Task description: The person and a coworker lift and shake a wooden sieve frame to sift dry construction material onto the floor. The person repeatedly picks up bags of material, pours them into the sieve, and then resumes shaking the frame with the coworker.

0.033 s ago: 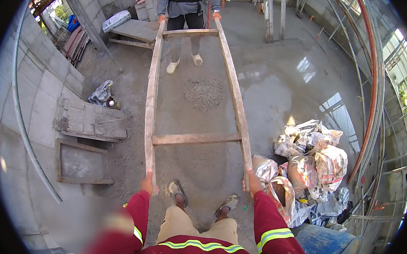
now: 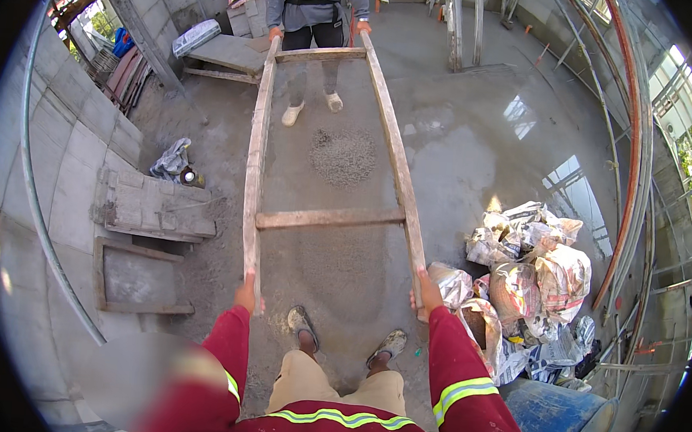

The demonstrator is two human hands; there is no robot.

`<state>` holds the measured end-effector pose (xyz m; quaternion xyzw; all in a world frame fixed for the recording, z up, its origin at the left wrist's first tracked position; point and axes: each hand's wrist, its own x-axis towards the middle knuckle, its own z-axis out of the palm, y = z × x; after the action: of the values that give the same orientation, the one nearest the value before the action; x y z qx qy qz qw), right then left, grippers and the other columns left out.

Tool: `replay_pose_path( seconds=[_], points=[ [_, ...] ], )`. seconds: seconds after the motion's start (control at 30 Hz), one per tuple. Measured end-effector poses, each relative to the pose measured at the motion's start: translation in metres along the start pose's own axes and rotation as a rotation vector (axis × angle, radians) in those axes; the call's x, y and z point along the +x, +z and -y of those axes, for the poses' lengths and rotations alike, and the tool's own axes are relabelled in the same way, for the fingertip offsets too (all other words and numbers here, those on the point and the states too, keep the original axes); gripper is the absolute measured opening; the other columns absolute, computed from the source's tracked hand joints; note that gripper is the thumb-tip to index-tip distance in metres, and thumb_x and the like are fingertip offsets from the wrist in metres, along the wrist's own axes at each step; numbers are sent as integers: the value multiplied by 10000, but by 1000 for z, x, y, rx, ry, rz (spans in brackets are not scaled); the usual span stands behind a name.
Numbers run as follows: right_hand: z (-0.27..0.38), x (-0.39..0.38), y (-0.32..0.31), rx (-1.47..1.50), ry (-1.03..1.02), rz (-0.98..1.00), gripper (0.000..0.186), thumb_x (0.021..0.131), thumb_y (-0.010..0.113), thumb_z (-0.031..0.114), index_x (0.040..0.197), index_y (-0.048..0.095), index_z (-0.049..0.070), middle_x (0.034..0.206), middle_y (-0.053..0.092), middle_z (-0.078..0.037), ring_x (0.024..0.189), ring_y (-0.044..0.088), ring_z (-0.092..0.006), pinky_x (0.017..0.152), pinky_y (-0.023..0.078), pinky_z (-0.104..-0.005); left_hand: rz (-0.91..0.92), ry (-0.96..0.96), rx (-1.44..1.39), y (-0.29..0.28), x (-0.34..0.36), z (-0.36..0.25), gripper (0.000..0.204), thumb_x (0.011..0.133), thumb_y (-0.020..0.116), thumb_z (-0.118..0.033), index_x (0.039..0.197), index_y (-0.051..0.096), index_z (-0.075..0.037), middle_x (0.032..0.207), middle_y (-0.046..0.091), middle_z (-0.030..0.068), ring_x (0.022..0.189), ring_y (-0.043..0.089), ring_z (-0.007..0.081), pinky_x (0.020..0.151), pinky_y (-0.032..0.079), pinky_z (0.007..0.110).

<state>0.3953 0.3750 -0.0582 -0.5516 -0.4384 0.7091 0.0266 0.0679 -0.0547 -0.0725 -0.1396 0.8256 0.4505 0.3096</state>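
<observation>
A long wooden sieve frame (image 2: 398, 159), with two side rails and two crossbars, stretches away from me. Greyish mesh appears to span it between the crossbars, and a heap of coarse grey grit (image 2: 342, 157) shows in the middle. My left hand (image 2: 247, 293) is closed round the near end of the left rail. Round the right rail's near end my right hand (image 2: 427, 292) is closed too. At the far end a co-worker (image 2: 312, 9) in a grey top holds both rail ends, so the frame hangs between us above the floor.
Stuffed sacks (image 2: 522, 284) are piled to my right, beside a blue barrel (image 2: 556, 423). On the left stand a block stack (image 2: 154, 203) and a wooden-edged tray (image 2: 141, 278). Wet concrete floor (image 2: 463, 144) surrounds us. Pipes (image 2: 635, 156) curve along the right.
The sieve frame has shifted away from me and slightly left, its near end most. Both my hands have moved with it. The grit heap has changed shape slightly.
</observation>
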Motion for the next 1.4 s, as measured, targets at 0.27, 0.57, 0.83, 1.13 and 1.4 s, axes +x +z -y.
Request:
replay_pose_path(
  seconds=[0.27, 0.57, 0.83, 1.13, 1.4],
  points=[
    [176, 19, 50, -49, -103, 56, 765, 886, 535, 824, 982, 599, 68, 751, 566, -40, 591, 567, -143, 510, 501, -332, 95, 39, 3, -15, 32, -220, 900, 868, 448, -880, 1037, 631, -15, 709, 600, 107, 538, 606, 242, 491, 495, 434],
    [-116, -70, -50, 0, -10, 23, 688, 970, 524, 707, 1012, 641, 30, 748, 632, -89, 567, 611, -197, 507, 519, -352, 39, 27, -112, -15, -108, 116, 812, 940, 481, -777, 977, 626, 21, 621, 589, 149, 492, 616, 268, 455, 516, 413],
    [-50, -15, 9, 2, -27, 48, 758, 936, 537, 754, 1058, 645, 13, 729, 610, -64, 547, 592, -155, 475, 493, -317, 24, -22, -89, -30, -28, 10, 884, 892, 485, -840, 966, 625, 30, 646, 581, 126, 487, 605, 257, 453, 518, 398],
    [12, -17, 131, 274, 61, 317, 654, 958, 572, 700, 1045, 579, 52, 780, 598, -39, 601, 590, -142, 531, 526, -307, -78, 158, 184, -149, -1, -136, 845, 852, 624, -784, 1052, 640, 36, 664, 589, 132, 468, 594, 232, 418, 495, 392],
    [-43, -16, -20, 173, 7, 314, 600, 985, 565, 652, 1043, 577, 55, 762, 600, -44, 586, 592, -153, 525, 523, -310, -112, 149, 54, -21, -102, -21, 667, 847, 774, -569, 1130, 659, 24, 747, 626, 90, 536, 642, 192, 471, 528, 358]
  ],
)
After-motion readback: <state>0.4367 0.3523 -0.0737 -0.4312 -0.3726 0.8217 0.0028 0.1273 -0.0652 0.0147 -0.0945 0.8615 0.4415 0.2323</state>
